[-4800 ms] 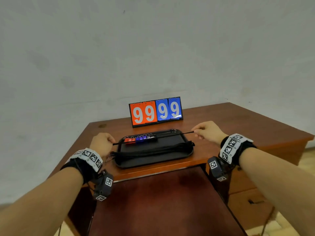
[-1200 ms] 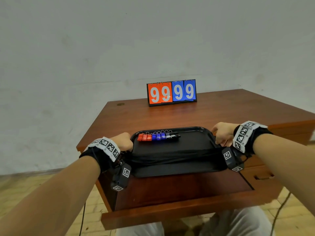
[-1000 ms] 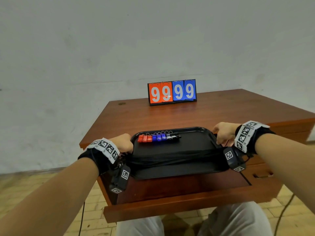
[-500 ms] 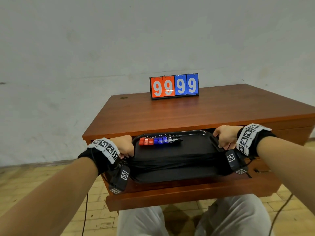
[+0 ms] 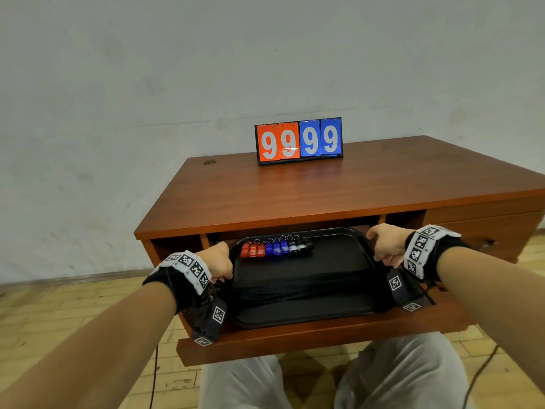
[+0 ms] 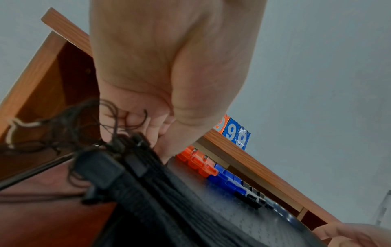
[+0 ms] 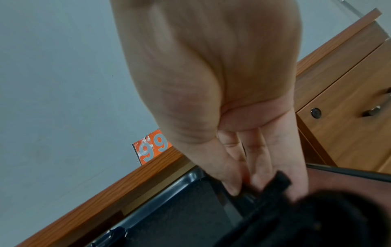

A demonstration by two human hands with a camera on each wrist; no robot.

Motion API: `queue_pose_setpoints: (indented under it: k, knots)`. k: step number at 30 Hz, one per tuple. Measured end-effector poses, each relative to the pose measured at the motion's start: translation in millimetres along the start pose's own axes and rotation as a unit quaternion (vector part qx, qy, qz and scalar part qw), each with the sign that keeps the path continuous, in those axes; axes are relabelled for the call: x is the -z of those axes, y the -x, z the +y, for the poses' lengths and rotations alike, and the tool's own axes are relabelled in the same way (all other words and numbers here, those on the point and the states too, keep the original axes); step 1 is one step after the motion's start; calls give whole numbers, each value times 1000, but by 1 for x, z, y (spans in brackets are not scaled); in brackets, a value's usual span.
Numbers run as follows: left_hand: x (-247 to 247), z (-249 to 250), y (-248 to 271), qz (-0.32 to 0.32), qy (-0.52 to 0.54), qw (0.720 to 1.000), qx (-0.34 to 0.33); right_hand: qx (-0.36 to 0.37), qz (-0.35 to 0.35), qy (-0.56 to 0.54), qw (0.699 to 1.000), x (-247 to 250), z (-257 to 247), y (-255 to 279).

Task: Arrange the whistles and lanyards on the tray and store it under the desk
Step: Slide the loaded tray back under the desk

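Note:
A black tray (image 5: 295, 318) lies on the pull-out shelf (image 5: 309, 339) below the desktop, its far edge just under the desk's front lip. A row of red, blue and black-and-white whistles (image 5: 275, 249) lines the tray's far side. A bundle of black lanyards (image 5: 303, 287) stretches across its middle. My left hand (image 5: 225, 265) grips the tray's left rim, and my right hand (image 5: 379, 249) grips the right rim. In the left wrist view the left hand (image 6: 160, 127) curls over the rim beside the lanyards (image 6: 148, 192) and whistles (image 6: 198, 163). In the right wrist view the right hand (image 7: 239, 175) pinches the tray (image 7: 175, 208).
A flip scoreboard (image 5: 298, 141) reading 99 99 stands at the back of the brown desk (image 5: 324, 190). A drawer unit (image 5: 486, 231) is at the right. My knees in light trousers (image 5: 383, 376) are below the shelf. A pale wall is behind and the floor is tiled.
Earlier both hands held a lanyard taut over the tray on the desktop. Both hands then gripped the tray's rims and brought it down to the pull-out shelf, sliding it toward the desk opening.

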State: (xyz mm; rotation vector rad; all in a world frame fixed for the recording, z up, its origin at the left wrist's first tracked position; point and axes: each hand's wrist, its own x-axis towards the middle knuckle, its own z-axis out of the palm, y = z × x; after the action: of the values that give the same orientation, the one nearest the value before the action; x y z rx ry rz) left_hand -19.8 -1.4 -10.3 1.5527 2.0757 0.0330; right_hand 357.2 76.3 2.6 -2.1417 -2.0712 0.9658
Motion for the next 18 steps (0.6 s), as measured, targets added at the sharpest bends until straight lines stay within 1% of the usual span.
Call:
queue_pose_setpoints:
  k: [10, 15, 18]
  knots:
    - [-10, -4, -12, -4, -11, 1000, 12, -2, 2, -4, 1000, -16, 6, -23]
    - [-16, -7, -16, -12, -6, 1000, 18, -3, 0, -10, 1000, -21, 6, -26]
    - [-18, -8, -17, -6, -2, 1000, 18, -3, 8, -12, 1000, -22, 7, -27]
